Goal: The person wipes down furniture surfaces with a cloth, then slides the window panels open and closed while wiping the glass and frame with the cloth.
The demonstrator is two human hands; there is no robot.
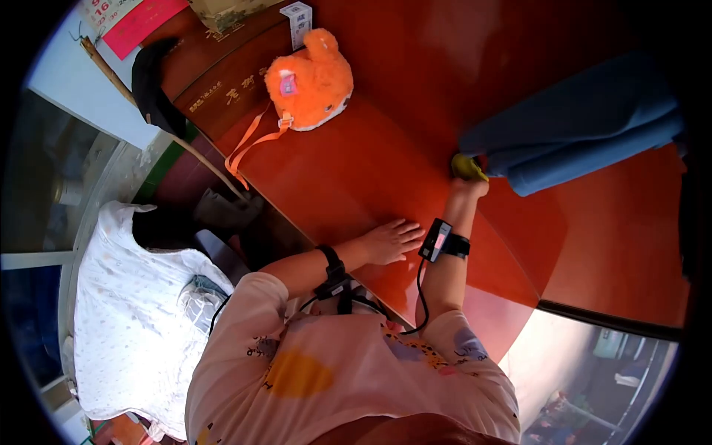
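My left hand (393, 242) lies flat on the red table (348, 178) near its edge, fingers spread and holding nothing. Farther out, my right hand (472, 188) is closed at a small yellow-green object (466, 167), whose details are too small to tell; most of the fingers are hidden. That object touches or lies right beside the end of a dark blue garment (578, 122) stretched out over the table. Both forearms wear black straps, the right one with a small device (436, 239) and a cable.
An orange plush bag (315, 83) with straps rests at the upper left of the table, beside a small white box (298, 24). A thin stick (196, 154) and a black cloth (157, 85) are at the left edge. White patterned fabric (133, 311) lies at lower left.
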